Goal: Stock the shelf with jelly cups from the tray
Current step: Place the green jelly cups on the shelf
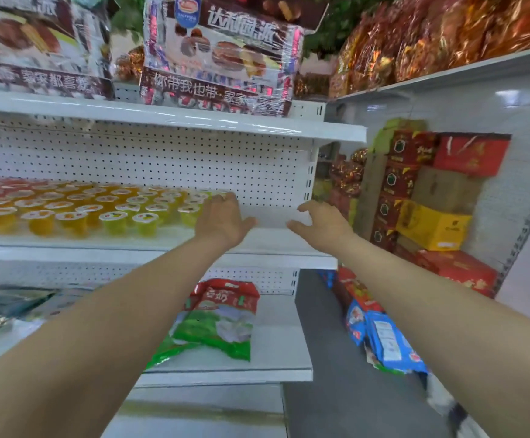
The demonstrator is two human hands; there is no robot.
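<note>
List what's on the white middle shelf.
Rows of jelly cups fill the left and centre of the middle shelf; its right end is bare. The left hand covers the last cups, so whether it grips one is hidden. The right hand hovers over the bare part, holding nothing.

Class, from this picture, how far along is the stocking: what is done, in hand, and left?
Done: rows of jelly cups cover the left and middle of the shelf. In hand: the left hand reaches the rightmost cups; the right hand hovers empty over bare shelf. Left: filling the shelf's bare right end.
</note>
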